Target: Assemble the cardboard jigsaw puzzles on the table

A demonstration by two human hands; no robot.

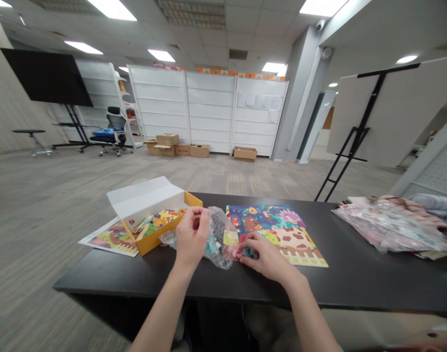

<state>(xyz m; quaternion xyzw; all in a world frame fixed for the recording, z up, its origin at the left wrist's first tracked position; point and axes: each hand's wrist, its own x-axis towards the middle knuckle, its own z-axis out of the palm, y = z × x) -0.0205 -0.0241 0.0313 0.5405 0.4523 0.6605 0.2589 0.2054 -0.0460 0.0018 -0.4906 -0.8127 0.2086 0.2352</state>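
My left hand (194,234) is closed in a pinch on the edge of a clear plastic bag (218,234), raised just right of an open yellow box (152,240). Colourful pieces (159,218) lie inside the box. My right hand (262,253) has its fingers curled over small pink and dark pieces (235,251) beside the bag's opening; exactly what the fingers grip is too small to tell. Under and beyond that hand lies a puzzle (294,239) showing a spotted cow and a white fence, with a dark blue part at the back.
A printed sheet (113,238) sticks out under the box at the table's left edge. Plastic-wrapped fabric items (392,222) are piled on the right of the black table (340,278). Cardboard boxes (168,145) stand on the floor by white shelving beyond.
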